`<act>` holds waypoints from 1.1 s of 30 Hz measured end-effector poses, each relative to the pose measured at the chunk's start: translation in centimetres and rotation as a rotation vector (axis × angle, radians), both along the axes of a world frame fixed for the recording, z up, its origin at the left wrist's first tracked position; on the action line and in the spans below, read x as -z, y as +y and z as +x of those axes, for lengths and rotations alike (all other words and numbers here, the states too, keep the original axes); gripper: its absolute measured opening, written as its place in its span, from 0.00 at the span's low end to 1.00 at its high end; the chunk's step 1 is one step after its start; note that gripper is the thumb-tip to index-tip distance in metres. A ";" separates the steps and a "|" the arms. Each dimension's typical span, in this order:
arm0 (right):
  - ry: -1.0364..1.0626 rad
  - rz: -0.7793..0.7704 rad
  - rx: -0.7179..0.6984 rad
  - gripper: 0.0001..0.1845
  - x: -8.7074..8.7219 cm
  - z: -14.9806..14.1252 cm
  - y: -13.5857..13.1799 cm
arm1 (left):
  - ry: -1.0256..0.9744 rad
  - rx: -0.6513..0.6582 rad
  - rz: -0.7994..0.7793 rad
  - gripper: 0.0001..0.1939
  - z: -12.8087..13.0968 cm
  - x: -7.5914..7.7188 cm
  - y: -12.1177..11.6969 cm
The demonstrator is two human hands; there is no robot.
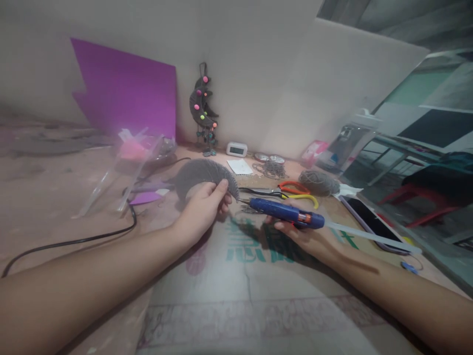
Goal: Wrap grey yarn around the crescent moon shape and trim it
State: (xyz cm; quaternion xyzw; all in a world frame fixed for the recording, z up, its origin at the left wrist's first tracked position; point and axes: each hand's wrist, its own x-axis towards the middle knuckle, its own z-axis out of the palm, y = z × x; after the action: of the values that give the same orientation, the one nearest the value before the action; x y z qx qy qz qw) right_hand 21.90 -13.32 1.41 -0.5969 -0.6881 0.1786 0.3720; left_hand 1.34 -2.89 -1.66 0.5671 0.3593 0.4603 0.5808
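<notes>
My left hand [209,204] pinches a grey yarn-wrapped crescent [203,172] near its right end, thumb on top. The crescent is held up above the table and curves over to the left. In my right hand [288,224] lies a blue hot glue gun [284,211], its fingers wrapped round it from below. A long translucent glue stick [373,236] sticks out of its back end. The metal nozzle [242,200] points left, at or very close to the crescent's right tip; whether they touch I cannot tell.
Behind my hands lie orange-handled scissors [293,187], yellow-handled pliers [306,198], a grey yarn ball [318,182] and a small clock [237,149]. A phone [373,224] rests at right. Glue sticks [129,182] and a black cable [74,242] are at left. A decorated moon [202,106] hangs at the wall.
</notes>
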 end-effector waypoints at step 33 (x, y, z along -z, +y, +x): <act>-0.095 0.040 0.062 0.11 0.6 0.5 0.7 | -0.019 -0.003 -0.002 0.22 0.1 -0.1 -0.1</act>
State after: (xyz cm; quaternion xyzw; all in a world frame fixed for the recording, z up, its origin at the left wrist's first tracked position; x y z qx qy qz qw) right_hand 22.45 -12.63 0.76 -0.6181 -0.6896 0.1248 0.3560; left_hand 1.45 -3.02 -1.58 0.5615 0.3551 0.4663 0.5841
